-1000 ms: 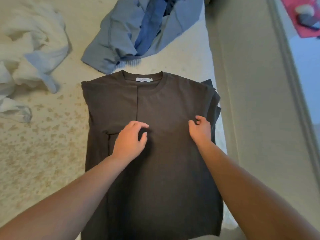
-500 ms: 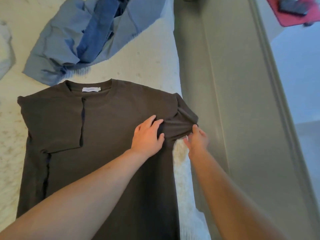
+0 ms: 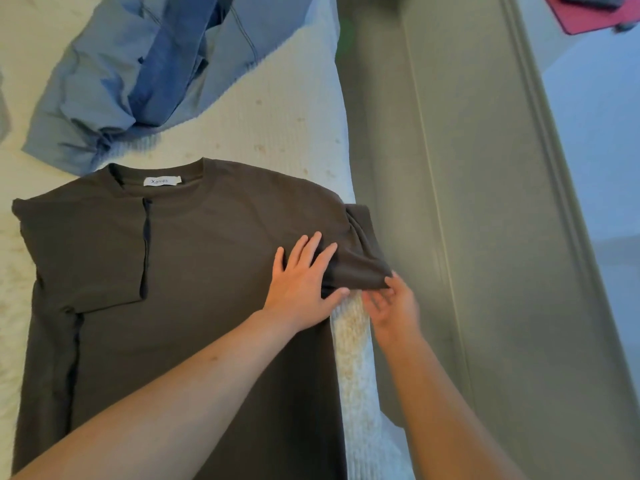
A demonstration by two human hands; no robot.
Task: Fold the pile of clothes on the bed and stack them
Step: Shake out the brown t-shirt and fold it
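Note:
A dark brown T-shirt lies face up on the bed, its neck label toward the far side. Its left sleeve is folded in over the chest. My left hand presses flat on the shirt next to the right armhole, fingers spread and straight. My right hand pinches the hem of the right sleeve, which is drawn out toward the bed's right edge. Beyond the shirt lies a crumpled heap of blue clothes.
The cream patterned bedspread ends close to the shirt's right side. Past it runs an olive-green upholstered panel. A red item sits at the top right, on a pale floor.
My right hand has taken the right sleeve's hem and pulled it out sideways. My left hand moved from the shirt's middle to the right armhole and flattened. The view swung to the right.

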